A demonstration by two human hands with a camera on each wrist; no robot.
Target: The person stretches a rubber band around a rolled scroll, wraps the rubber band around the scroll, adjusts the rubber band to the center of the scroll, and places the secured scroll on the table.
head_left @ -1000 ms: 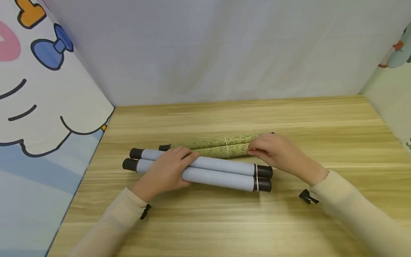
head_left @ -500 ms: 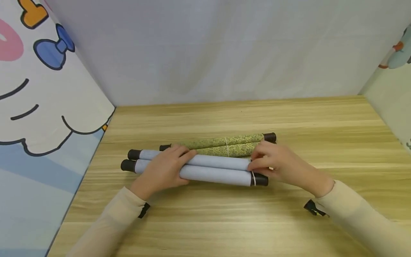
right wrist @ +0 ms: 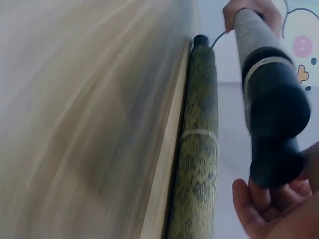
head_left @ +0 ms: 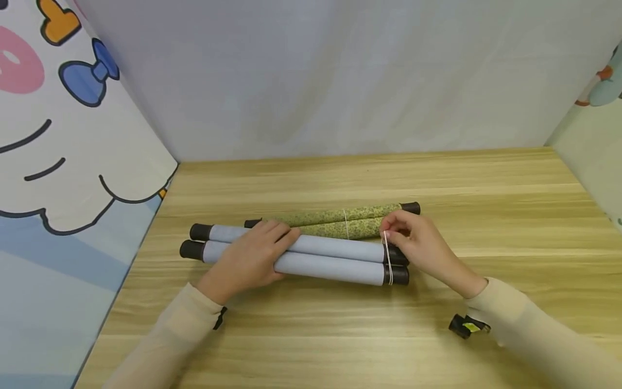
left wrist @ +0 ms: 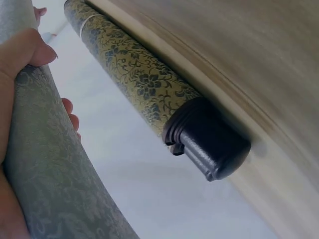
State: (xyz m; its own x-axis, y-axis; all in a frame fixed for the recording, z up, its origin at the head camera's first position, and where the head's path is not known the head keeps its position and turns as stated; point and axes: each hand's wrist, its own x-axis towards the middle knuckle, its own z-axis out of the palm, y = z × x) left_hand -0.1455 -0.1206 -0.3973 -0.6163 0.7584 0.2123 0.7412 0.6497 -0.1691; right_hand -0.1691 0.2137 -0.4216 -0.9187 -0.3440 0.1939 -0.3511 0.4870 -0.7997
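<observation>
My left hand (head_left: pixel 255 256) grips the middle of a pale blue scroll (head_left: pixel 335 270), rolled as two rods side by side with black end knobs. In the left wrist view, my thumb and fingertips lie around the blue scroll's patterned cloth (left wrist: pixel 50 149). A white rubber band (head_left: pixel 389 259) loops around its right end knobs. My right hand (head_left: pixel 423 246) pinches that band and stretches it up off the upper rod. Behind lies a yellow-green patterned scroll (head_left: pixel 374 212), also of two rods, with a white band (head_left: pixel 347 224) around its middle. The left hand partly hides it.
Both scrolls are over a wood-grain table (head_left: pixel 311 335). A pale curtain (head_left: pixel 340 81) stands along the table's back edge. A cartoon-printed panel (head_left: pixel 97 140) borders the left side, and another printed panel (head_left: pixel 595 146) the right.
My right hand has moved from beside the yellow-green scroll to the blue scroll's right end. It has taken hold of the rubber band and pulled it upward. The left hand keeps its grip.
</observation>
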